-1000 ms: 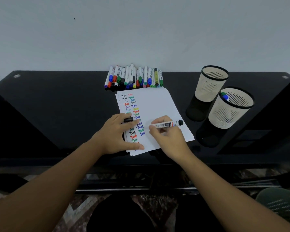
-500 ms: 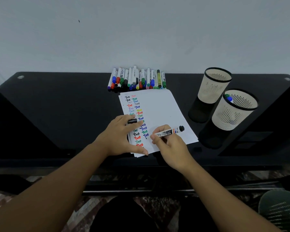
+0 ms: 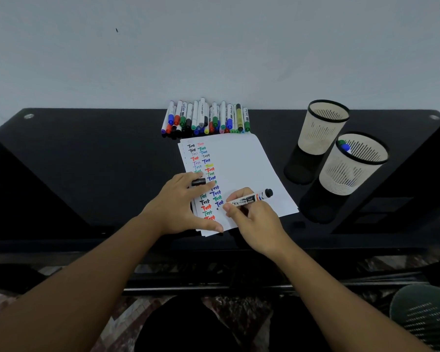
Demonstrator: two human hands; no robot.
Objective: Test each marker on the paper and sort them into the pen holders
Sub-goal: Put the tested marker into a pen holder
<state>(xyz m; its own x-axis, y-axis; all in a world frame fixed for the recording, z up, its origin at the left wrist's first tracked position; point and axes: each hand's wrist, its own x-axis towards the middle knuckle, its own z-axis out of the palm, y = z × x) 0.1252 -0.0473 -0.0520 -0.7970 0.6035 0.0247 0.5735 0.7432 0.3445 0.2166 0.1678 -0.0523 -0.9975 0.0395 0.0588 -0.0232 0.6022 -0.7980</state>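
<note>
Right hand [image 3: 252, 219]: pinches a white-barrelled marker [image 3: 249, 198] low on the barrel, tip down at the paper [image 3: 241, 168], butt angled up and away from the grip.
Left hand [image 3: 182, 205]: just left of the grip, fingers spread flat on the sheet; a black cap [image 3: 198, 181] is tucked between them.
Step in hand: testing this marker, tip at the foot of the second column of "Test" marks.
Next move: judged, finish the stroke, recap, then choose a holder.
Near holder [image 3: 353, 165]: right of and beyond the grip, markers already inside.
Far holder [image 3: 323, 127]: behind it, contents not visible.
Untested markers [image 3: 206, 118]: row beyond the paper's far edge.
</note>
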